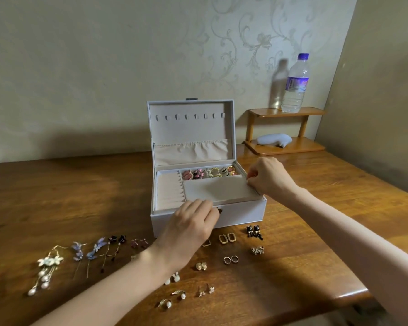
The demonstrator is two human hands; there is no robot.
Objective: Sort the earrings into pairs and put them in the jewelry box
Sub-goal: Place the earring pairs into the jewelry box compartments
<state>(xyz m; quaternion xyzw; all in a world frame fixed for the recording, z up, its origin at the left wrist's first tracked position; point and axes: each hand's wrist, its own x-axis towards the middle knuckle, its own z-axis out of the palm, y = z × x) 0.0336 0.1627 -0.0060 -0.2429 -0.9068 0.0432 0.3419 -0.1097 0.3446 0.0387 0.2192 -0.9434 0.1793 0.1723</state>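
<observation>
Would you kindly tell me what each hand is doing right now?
Left hand: curled on the front edge of the beige velvet tray, apparently gripping it.
Right hand: pinches the tray's right rim.

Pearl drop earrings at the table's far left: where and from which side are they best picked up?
Probably pinch the pearl drop earrings by their white flower heads, coming from above. They lie flat on the table, and the flowers are the bulkiest part; the loose pearl strands trailing toward the near edge would likely swing or tangle.
</observation>
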